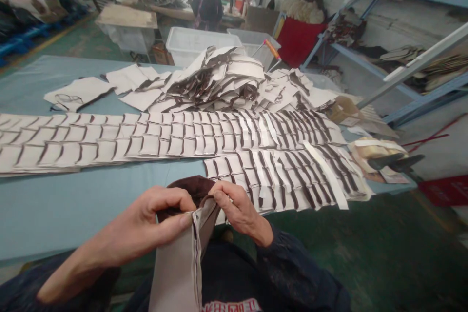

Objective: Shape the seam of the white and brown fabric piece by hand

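A folded fabric piece, beige outside with a dark brown lining, hangs over the near edge of the table. My left hand pinches its top edge on the left between thumb and fingers. On the right, my right hand grips the same edge near the seam. The two hands are a short distance apart. Beyond them, long overlapping rows of similar beige pieces with dark edges lie on the light blue table. A shorter set of rows sits just past my right hand, with white strips across it.
A heap of loose beige pieces is at the table's back. Glasses rest on a piece at the left. Behind stand white bins and a person. Blue shelving is at the right, and a cardboard box lies near the right end.
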Action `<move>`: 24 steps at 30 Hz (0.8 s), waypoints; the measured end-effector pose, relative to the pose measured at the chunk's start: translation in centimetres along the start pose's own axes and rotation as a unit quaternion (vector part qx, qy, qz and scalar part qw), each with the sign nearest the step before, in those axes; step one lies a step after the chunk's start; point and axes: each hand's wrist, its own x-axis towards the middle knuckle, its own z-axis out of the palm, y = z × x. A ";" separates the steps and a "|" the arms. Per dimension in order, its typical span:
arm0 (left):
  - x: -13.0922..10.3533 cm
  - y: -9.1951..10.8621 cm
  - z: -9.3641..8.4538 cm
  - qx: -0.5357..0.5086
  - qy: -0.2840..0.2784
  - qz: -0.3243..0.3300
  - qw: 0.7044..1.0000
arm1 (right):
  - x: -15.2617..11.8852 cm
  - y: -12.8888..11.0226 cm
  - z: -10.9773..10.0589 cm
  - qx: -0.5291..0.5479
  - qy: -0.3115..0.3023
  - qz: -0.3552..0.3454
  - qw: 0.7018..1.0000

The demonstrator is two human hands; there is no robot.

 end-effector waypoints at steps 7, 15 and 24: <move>0.8 -0.2 0.4 0.060 0.047 0.063 0.995 | 1.8 -3.5 -0.8 -0.067 -0.006 -0.112 0.991; 1.5 -2.8 0.6 0.018 0.076 0.099 0.992 | 1.9 -4.8 -1.3 -0.028 -0.057 -0.069 0.996; 3.5 -4.0 -0.3 -0.110 -0.015 -0.040 0.993 | 2.5 -2.8 -0.1 -0.081 0.008 -0.058 0.995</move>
